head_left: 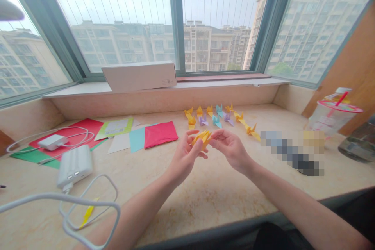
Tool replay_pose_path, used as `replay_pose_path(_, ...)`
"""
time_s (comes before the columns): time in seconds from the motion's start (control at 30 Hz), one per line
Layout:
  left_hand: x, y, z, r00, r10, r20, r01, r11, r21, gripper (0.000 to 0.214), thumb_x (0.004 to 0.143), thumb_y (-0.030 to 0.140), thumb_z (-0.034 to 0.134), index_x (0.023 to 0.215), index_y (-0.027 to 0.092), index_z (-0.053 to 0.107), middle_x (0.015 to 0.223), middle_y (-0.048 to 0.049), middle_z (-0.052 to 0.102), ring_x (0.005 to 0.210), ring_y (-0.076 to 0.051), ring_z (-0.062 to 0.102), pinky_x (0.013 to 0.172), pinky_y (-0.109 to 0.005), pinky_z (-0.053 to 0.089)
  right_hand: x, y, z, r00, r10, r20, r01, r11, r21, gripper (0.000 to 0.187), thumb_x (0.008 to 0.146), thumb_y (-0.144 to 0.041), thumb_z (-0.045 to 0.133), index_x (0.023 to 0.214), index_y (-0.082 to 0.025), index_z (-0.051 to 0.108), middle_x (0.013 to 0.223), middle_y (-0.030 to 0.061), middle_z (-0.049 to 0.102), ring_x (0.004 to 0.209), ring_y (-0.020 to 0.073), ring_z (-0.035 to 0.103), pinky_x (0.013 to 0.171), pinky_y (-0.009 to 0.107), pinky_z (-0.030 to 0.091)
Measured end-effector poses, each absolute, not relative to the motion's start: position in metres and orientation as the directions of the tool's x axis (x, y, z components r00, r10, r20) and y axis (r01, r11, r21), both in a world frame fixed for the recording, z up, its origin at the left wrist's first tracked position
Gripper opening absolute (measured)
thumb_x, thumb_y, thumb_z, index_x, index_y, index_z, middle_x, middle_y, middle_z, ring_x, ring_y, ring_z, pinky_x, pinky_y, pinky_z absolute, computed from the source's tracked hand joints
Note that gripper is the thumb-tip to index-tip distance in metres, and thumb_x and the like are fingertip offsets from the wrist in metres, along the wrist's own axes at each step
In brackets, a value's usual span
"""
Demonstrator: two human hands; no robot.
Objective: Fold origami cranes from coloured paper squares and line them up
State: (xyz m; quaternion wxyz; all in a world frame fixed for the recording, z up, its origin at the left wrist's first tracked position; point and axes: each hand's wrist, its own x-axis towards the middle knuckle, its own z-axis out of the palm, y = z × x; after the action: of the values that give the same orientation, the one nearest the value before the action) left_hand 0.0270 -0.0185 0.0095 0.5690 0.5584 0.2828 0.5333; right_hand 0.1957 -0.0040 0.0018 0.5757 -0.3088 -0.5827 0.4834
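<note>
Head view: both hands meet above the counter (205, 197), with a yellow folded paper (202, 138) held clear of it between them.
Left hand (184, 158): fingers curled, thumb and fingertips (195, 151) pinched on the paper's left end.
Right hand (231, 148): fingers (218, 136) lightly bent, tips closed on the right end.
Direction: the paper lies just right of the left fingertips and just left of the right ones, touching both.
Long axis: across, from hand to hand, rising a little toward the right.
Nearer hand: neither by much; more of the paper rests on the left fingers.
Look: small, bright yellow, creased into narrow pointed flaps.
Beyond the fingers: a row of paper cranes (218, 119), well apart.
Left of the left hand: a pink sheet (160, 134) lying flat.
</note>
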Motion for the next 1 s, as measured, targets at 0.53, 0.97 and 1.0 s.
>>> replay_pose_path(0.53,0.023,-0.011,0.007,0.289,0.924,0.251,-0.209,-0.195,0.958,0.036,0.09,0.049,0.06,0.105,0.017,0.065,0.083,-0.0012,0.06,0.059,-0.009,0.044,0.055,-0.022,0.035,0.195,-0.006,-0.002,-0.184,0.867,0.464,-0.113,0.45,-0.886,0.025,0.079,-0.042,0.076,0.088,-0.024,0.062,0.083,0.0009,0.068,0.078,0.017,0.065,0.073,0.032,0.054)
replay_pose_path(0.97,0.018,-0.011,0.009,0.322,0.915,0.241,0.02,-0.261,0.965,0.03,0.086,0.044,0.065,0.097,0.017,0.074,0.086,-0.0043,0.071,0.077,-0.017,0.059,0.071,-0.026,0.042,0.2,-0.004,-0.007,-0.088,0.794,0.601,0.092,0.608,-0.789,0.006,0.082,-0.019,0.063,0.085,-0.023,0.058,0.085,0.0018,0.063,0.081,0.0177,0.06,0.076,0.034,0.05)
replay_pose_path(1.0,0.018,-0.01,0.008,0.305,0.922,0.237,0.027,-0.258,0.966,0.03,0.085,0.044,0.066,0.095,0.017,0.073,0.083,-0.0036,0.07,0.073,-0.016,0.058,0.068,-0.026,0.041,0.2,-0.004,-0.006,-0.087,0.788,0.61,0.099,0.616,-0.782,0.007,0.083,-0.019,0.063,0.086,-0.023,0.058,0.085,0.0017,0.063,0.08,0.0175,0.059,0.076,0.034,0.05)
